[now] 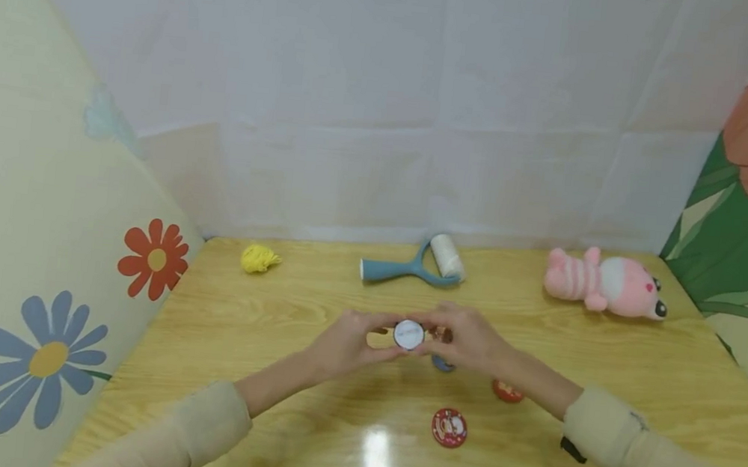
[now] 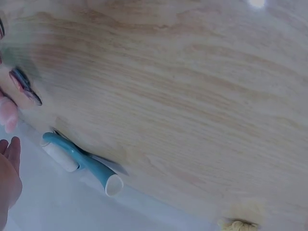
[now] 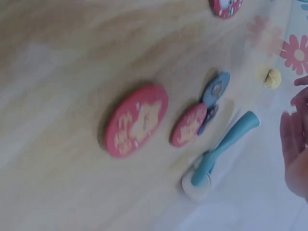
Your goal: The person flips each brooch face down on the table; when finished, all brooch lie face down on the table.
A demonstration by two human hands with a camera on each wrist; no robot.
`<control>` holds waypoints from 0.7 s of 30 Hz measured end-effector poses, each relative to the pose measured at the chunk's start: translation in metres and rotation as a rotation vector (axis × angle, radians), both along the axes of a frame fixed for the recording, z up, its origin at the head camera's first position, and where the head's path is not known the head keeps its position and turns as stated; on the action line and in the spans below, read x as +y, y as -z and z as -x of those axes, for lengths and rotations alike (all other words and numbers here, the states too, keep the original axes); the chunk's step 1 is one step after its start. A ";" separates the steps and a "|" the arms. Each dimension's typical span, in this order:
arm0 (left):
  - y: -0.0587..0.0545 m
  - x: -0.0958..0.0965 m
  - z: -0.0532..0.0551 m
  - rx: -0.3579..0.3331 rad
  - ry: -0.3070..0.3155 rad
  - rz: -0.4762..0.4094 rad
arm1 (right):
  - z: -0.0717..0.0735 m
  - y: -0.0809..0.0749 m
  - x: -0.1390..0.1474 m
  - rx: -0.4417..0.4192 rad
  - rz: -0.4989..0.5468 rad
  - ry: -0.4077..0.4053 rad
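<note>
Both hands meet over the middle of the table in the head view. Between the fingertips of the left hand (image 1: pixel 346 345) and the right hand (image 1: pixel 468 340) is a small round disc (image 1: pixel 408 334) with a pale face and dark rim, pinched from either side. Partly hidden behind the right hand lie a blue round badge (image 1: pixel 442 363) and a brown one. A red badge (image 1: pixel 449 427) with a cartoon print lies nearer the body, and another red badge (image 1: pixel 507 391) shows under the right forearm. Each wrist view catches only part of a hand, without the disc.
Along the back of the wood-grain table lie a yellow crumpled item (image 1: pixel 259 258), a blue-handled lint roller (image 1: pixel 404 268) and a pink plush toy (image 1: pixel 606 284). White cloth (image 1: pixel 359 112) hangs behind them. Flower-painted panels stand at both sides.
</note>
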State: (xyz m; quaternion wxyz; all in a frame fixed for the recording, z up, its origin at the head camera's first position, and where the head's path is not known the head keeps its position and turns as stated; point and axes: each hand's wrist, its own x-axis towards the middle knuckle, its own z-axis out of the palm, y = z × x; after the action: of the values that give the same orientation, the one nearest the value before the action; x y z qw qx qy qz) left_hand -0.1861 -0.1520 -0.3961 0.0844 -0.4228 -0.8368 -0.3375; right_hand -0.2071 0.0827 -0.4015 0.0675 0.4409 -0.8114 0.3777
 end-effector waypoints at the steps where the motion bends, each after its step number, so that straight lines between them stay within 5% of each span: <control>1: -0.002 -0.001 0.001 -0.001 0.006 0.012 | 0.001 -0.002 0.001 0.062 -0.025 -0.022; 7: -0.005 -0.003 0.002 0.036 0.005 0.056 | 0.004 -0.004 -0.001 0.507 -0.152 -0.029; 10: -0.002 -0.005 0.000 0.057 -0.018 0.063 | 0.005 0.004 -0.006 0.639 -0.162 -0.008; 15: 0.005 -0.008 -0.002 0.076 -0.059 0.095 | 0.004 0.016 -0.015 0.625 -0.174 -0.005; 21: 0.009 -0.015 -0.001 0.043 -0.103 0.187 | 0.001 0.022 -0.028 0.464 -0.248 0.015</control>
State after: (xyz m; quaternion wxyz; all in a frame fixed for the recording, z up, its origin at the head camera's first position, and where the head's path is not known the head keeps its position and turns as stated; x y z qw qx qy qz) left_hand -0.1852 -0.1665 -0.4050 0.0796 -0.3925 -0.8832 -0.2439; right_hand -0.2079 0.0547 -0.4236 0.2000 0.5146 -0.8176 0.1634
